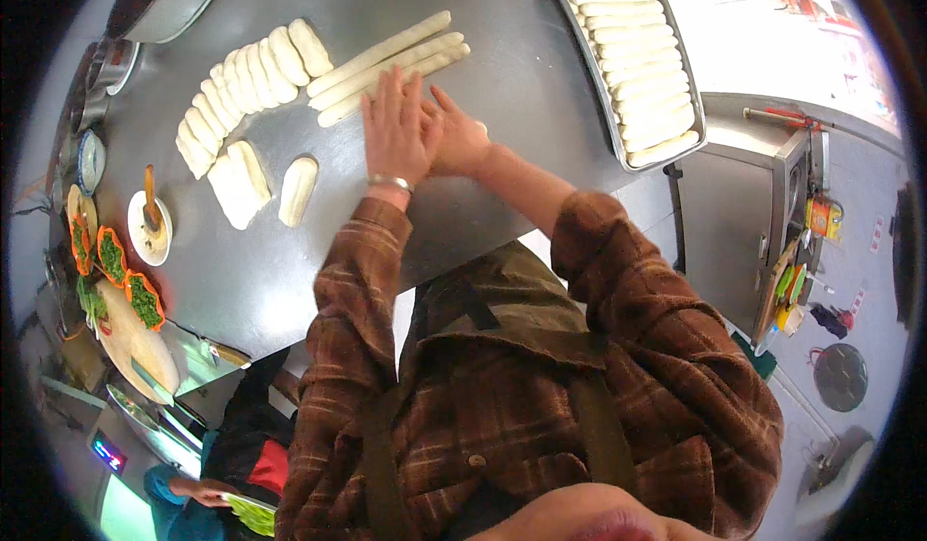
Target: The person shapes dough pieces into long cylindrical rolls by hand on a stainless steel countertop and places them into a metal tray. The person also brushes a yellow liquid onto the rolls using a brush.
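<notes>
My left hand (398, 131), with a bangle at the wrist, lies flat and palm down on the steel worktop (507, 70), overlapping the fingers of my right hand (460, 135). A small pale end, likely dough, shows beside my right hand; what lies under the palms is mostly hidden. Just beyond my left fingertips, three long dough ropes (387, 48) lie side by side. Left of them, a curved row of short, thick dough pieces (239, 81) touch one another. Nearer me are a joined group of dough pieces (239, 186) and a single dough piece (298, 192).
A metal tray (615, 131) of dough sticks stands at the right. On the left are a white bowl (161, 247) with a brush, orange-rimmed containers of chopped greens (145, 300), a round cutting board (123, 323) with a knife, and a large pot (177, 5). Another person's hand (206, 492) holds greens at lower left.
</notes>
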Motion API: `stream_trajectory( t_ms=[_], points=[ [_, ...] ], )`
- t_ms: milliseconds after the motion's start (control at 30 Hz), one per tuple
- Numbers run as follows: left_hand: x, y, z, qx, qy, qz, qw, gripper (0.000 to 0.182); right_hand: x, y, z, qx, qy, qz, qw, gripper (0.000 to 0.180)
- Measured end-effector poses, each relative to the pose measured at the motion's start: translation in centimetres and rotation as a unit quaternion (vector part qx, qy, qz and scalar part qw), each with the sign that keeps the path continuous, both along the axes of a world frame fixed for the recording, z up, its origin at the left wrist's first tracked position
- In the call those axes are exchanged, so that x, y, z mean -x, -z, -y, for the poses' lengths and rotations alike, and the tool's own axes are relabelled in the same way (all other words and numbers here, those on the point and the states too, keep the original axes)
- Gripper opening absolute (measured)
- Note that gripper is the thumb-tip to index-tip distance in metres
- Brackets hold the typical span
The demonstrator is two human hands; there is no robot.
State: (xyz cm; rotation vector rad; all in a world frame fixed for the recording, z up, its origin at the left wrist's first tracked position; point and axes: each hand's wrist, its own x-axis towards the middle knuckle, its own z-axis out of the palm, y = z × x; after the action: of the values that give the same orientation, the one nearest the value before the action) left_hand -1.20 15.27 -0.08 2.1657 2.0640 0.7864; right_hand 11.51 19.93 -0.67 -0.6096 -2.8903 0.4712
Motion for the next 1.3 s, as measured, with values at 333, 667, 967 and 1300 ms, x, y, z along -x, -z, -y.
stream_trajectory(
  t_ms=[333, 667, 967, 1300],
  points=[
    [-4.2, -2.7, 10.6, 0.153, 0.009, 0.017, 0.988, 0.067, -6.4, -2.9, 9.5, -0.018, 0.16, 0.041, 0.986, 0.057],
    [0.4, -0.2, 8.5, 0.147, 0.081, -0.078, 0.983, 0.063, -7.7, -0.9, 3.4, -0.055, 0.077, 0.067, 0.993, 0.055],
    [1.4, 1.3, 5.6, 0.09, -0.089, -0.066, 0.99, 0.073, -4.4, -0.4, -1.0, -0.077, 0.251, 0.03, 0.965, 0.056],
    [-1.3, -3.1, 13.0, 0.182, -0.046, -0.07, 0.98, 0.078, -11.3, -2.0, 5.8, 0.015, 0.208, 0.084, 0.975, 0.063]
  ],
)
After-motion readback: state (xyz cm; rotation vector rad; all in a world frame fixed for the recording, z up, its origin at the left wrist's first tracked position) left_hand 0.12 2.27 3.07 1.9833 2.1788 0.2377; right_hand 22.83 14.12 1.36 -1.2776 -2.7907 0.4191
